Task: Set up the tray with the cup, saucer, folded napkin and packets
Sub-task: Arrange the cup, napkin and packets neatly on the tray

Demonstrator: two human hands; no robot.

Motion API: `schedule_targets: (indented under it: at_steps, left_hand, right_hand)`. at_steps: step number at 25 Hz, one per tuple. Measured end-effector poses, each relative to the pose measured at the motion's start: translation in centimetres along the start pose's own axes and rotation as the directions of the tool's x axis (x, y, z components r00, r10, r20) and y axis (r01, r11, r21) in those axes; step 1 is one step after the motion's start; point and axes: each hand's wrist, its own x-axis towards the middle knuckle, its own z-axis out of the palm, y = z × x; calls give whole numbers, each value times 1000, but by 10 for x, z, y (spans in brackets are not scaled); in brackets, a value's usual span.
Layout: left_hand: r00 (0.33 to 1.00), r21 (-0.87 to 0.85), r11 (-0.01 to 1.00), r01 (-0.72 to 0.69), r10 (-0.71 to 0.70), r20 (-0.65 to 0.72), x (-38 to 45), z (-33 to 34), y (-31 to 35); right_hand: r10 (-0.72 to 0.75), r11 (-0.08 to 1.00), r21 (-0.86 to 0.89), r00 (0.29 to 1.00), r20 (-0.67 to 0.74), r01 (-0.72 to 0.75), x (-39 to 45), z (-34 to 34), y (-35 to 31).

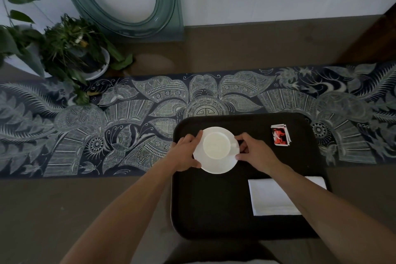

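Reaching forward with both forearms, you hold the round white ceramic saucer [216, 166] at the far left part of the black rectangular plastic tray [203, 210]. Your left hand [187, 152] grips the saucer's left rim, fingers curled beneath. Your right hand [256, 152] pinches its right rim beside the handle of the white ceramic cup [216, 145], which stands centred on the saucer. Red-and-white packets [280, 135] lie at the far right. The folded white napkin [272, 197] lies near right, partly under your right forearm. The tray rests on a brown surface [64, 210].

place: home or guest room | cues: patterned runner [150, 118] on bench [64, 210], potted plants [70, 49], framed mirror [128, 0]
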Motion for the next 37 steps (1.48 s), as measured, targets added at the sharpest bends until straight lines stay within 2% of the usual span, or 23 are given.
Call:
schedule_targets:
  at_steps: [3,7,12,19,26,37]
  left_hand:
    - [997,84,995,48,-42,-71,-11,3,3]
    - [975,198,969,149,-110,-195,-34,18,7]
    - [975,254,956,148,-98,-200,-64,40,8]
    - [993,227,967,113,-99,-71,-79,39,24]
    - [990,117,983,138,-140,13,-76,43,58]
    - [978,53,977,208,-209,18,-42,71,149]
  right_hand:
    - [15,995,-95,999,-44,-20,-9,7,-4]
    - [86,919,-375,990,-108,-120,-27,21,-9]
    - [111,808,-579,993,-35,-111,-61,30,-7]
    - [136,822,-553,990,-49,-140,-101,28,-10]
    - [99,802,-591,995,-12,-87,-119,7,2]
    - [20,754,-657,999,40,11,-135,-58,100]
